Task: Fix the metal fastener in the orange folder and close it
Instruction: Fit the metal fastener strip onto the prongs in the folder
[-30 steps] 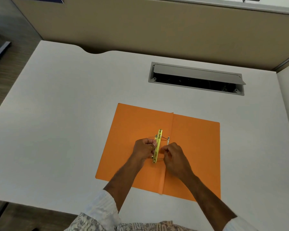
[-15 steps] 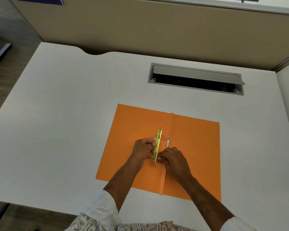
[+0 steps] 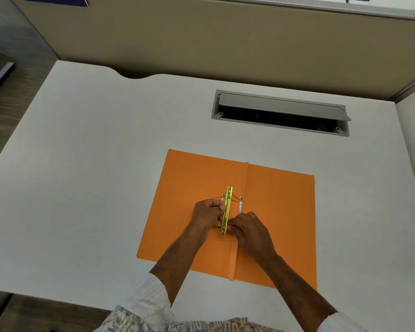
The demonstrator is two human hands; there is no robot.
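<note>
White bench (image 3: 82, 176) under me, a grey cable hatch (image 3: 280, 112) set in it at the far right with its lid tipped up. The folder (image 3: 280, 212) lies open and flat near my edge, spine crease running away from me. Both my forearms reach in over it. Left hand (image 3: 207, 215), grip clenched, pinches the gold fastener bar (image 3: 227, 212) from the left, just left of the crease. Right hand (image 3: 249, 230), fingers curled tight, presses at the bar's near end. A thin silver prong (image 3: 240, 206) pokes out beyond my right knuckles.
</note>
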